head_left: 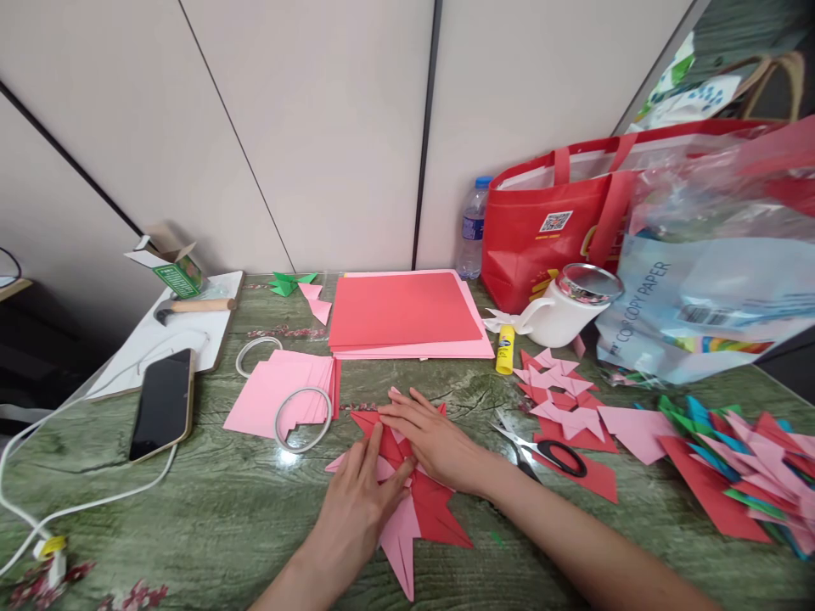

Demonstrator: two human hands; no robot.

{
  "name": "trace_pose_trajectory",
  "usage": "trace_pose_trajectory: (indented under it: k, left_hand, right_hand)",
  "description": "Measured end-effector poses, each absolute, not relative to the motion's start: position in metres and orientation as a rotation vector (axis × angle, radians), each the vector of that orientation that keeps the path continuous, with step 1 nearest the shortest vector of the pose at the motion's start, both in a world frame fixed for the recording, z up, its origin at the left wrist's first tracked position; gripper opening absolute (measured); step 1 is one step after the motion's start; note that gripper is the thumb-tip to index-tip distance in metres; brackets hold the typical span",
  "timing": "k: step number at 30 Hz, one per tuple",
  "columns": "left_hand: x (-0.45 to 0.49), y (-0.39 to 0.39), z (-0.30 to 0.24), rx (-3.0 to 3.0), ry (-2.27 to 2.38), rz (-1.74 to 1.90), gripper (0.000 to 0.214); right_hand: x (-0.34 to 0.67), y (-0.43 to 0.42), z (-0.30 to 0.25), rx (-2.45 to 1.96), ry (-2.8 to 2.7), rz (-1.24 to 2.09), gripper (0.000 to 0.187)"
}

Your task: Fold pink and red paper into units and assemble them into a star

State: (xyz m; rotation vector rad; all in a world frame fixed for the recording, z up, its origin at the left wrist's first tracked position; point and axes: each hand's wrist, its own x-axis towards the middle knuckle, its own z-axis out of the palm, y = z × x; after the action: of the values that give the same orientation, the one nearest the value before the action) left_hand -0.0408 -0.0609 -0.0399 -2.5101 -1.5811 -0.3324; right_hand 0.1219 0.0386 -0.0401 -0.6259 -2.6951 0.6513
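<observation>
A red and pink folded paper star [425, 507] lies flat on the green table [210, 509] in front of me. My left hand [357, 502] rests on its left part, fingers stretched out and pressing down. My right hand [434, 441] lies flat across the star's upper part, fingers extended to the left. Neither hand grips anything. The middle of the star is hidden under both hands.
Scissors [544, 451] lie just right of my right hand, near folded pink-red pieces [560, 399] and a glue stick [505, 349]. A paper stack [404, 312], pink squares [280, 389], tape rings [304, 417], phone [163, 404], white mug [570, 312], red bag [548, 225] and coloured pieces [739, 471] surround them.
</observation>
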Motion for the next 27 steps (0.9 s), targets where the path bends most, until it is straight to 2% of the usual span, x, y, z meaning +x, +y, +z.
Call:
trace_pose_trajectory:
  k: [21, 27]
  left_hand:
    - [-0.043, -0.060, -0.054, -2.443, -1.604, -0.241, 0.042]
    - [-0.042, -0.059, -0.051, -2.452, -1.585, -0.289, 0.040]
  right_hand:
    - [0.121, 0.035, -0.052, -0.602, -2.567, 0.516, 0.049]
    - [0.122, 0.035, -0.052, -0.599, -2.577, 0.548, 0.054]
